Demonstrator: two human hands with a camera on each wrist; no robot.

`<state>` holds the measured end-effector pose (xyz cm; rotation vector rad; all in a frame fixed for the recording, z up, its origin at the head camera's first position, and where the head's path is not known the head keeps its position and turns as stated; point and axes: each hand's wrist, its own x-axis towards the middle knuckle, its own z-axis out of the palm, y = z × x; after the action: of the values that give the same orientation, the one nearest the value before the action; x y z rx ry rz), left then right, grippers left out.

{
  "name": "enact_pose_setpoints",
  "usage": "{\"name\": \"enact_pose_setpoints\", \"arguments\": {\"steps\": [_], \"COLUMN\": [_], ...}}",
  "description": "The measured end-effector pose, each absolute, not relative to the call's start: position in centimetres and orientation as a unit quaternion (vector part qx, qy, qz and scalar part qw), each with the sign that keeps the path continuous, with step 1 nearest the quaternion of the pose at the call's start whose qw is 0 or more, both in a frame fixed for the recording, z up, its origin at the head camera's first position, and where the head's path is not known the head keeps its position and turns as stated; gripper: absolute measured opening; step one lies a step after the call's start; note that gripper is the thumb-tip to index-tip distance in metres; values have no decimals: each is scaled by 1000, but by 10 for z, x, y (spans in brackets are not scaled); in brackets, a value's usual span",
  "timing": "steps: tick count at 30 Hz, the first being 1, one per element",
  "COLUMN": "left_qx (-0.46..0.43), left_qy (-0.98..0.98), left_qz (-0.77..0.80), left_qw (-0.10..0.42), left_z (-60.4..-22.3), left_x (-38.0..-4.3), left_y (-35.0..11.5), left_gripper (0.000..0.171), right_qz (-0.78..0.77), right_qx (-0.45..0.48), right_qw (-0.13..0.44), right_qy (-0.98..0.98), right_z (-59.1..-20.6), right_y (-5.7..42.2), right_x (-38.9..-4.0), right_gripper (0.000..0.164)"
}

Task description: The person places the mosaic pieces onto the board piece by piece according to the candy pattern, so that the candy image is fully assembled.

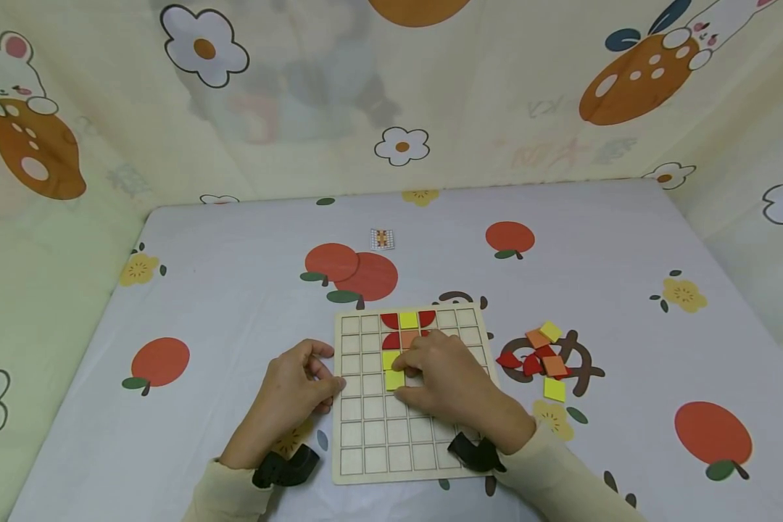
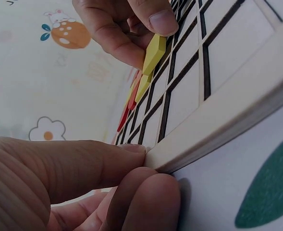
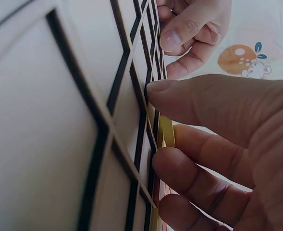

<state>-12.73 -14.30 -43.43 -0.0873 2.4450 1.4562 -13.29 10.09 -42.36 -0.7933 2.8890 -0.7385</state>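
Observation:
A pale wooden grid board lies on the table, and my left hand holds its left edge. Up close, the left thumb rests at the edge with curled fingers beside it. My right hand is over the middle of the board, pinching a yellow square tile between thumb and finger. Directly above it on the grid is another yellow tile. Higher up sit red rounded tiles, an orange square and a yellow square. The right fingers partly cover this area.
To the right of the board lies a loose pile of red, orange and yellow tiles. A small printed pattern card is toward the back. The white tablecloth has fruit and flower prints, and patterned curtains rise behind.

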Motion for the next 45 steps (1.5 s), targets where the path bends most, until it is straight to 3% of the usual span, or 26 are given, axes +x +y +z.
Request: {"name": "enact_pose_setpoints", "arguments": {"steps": [12,18,24,31,38,45], "left_qx": [-33,-41,-39,-28,-30,-28], "left_qy": [851,850,850,849,850,850], "left_qz": [503,503,504,505,504,505], "left_qw": [149,153,151,150,152,149], "left_z": [-433,-432,-431,-431,-430,-429], "left_x": [-128,-126,-125,-126,-126,-126], "left_y": [-141,-143,-144,-142,-143,-143], "left_gripper": [40,40,41,40,40,39], "right_qz": [-237,-265,-285,-271,-244,-255], "right_qx": [-247,-234,-169,-53,39,59], "right_qw": [38,50,48,13,84,102], "right_qy": [939,934,942,961,965,960], "right_z": [-424,-418,-402,-399,-407,-409], "right_y": [101,113,151,230,273,276], "right_x": [-132,-137,-144,-148,-150,-151], "right_gripper": [33,26,26,32,46,42]}}
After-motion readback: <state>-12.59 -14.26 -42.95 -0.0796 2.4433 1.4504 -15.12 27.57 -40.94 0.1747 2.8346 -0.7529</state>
